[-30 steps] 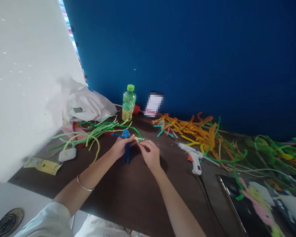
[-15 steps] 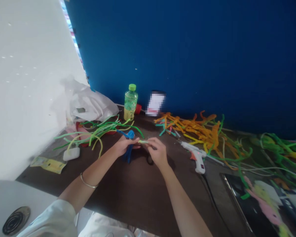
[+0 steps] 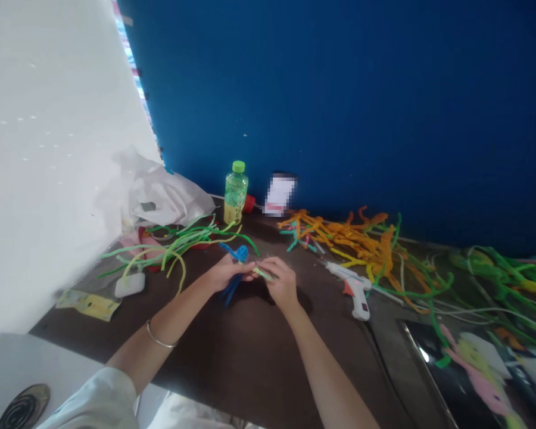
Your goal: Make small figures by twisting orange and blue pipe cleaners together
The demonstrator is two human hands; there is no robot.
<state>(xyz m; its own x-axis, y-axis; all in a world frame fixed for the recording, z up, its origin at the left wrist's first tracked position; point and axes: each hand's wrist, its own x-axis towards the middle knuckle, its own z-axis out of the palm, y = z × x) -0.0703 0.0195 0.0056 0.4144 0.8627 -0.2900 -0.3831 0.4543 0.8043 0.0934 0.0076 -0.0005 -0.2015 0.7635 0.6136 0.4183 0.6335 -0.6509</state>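
Note:
In the middle of the head view, my left hand (image 3: 223, 273) is closed around a blue pipe-cleaner figure (image 3: 241, 254). Its coiled top shows above the fingers and its blue strands hang below them. My right hand (image 3: 284, 284) is closed beside it, fingers pinching a short pale green pipe cleaner (image 3: 263, 273) that reaches across to the left fingertips. A thin dark thing also shows at the right fingers, too blurred to name.
Green pipe cleaners (image 3: 192, 239) lie at the left, near a white plastic bag (image 3: 170, 193). Behind my hands stand a drink bottle (image 3: 236, 193) and a phone (image 3: 280, 193). Rightward are orange pipe cleaners (image 3: 361, 238), a glue gun (image 3: 355, 289) with its cord, and a dark tablet-like slab (image 3: 429, 369).
My right hand has turned and drawn slightly closer to my left. The pale green piece now tilts down to the right, where it was nearly level. The camera view has shifted slightly.

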